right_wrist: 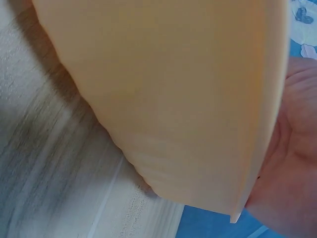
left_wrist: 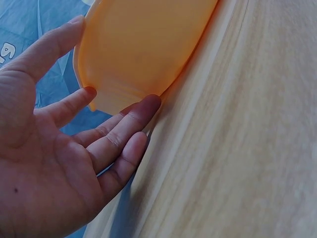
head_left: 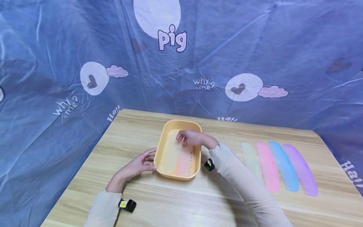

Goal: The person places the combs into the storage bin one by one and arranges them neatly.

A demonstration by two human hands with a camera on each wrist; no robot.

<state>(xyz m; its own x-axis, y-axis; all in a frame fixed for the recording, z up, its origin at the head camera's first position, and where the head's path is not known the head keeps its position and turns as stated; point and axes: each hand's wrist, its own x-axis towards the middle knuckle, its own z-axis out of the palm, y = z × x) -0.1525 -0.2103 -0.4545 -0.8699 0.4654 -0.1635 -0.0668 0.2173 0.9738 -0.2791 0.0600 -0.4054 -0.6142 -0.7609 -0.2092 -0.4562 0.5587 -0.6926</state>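
Note:
A yellow plastic basin (head_left: pixel 159 151) sits on the table. Inside it lie a pale green comb (head_left: pixel 169 157) and a pink comb (head_left: pixel 182 162), side by side. My left hand (head_left: pixel 139 164) touches the basin's left side; in the left wrist view its fingers (left_wrist: pixel 121 134) spread against the outer wall, the thumb at the rim. My right hand (head_left: pixel 193 137) reaches over the right rim into the basin, above the combs' far ends. Its fingers look loosely bent, with nothing visibly held. In the right wrist view the basin wall hides those fingers.
On the table's right lie four more combs in a row: pale green (head_left: pixel 250 157), pink (head_left: pixel 268 167), blue (head_left: pixel 284 167) and purple (head_left: pixel 302 170). The right forearm passes close to the pale green one. A blue printed cloth (head_left: pixel 170 85) hangs behind the wooden table (head_left: pixel 127 132).

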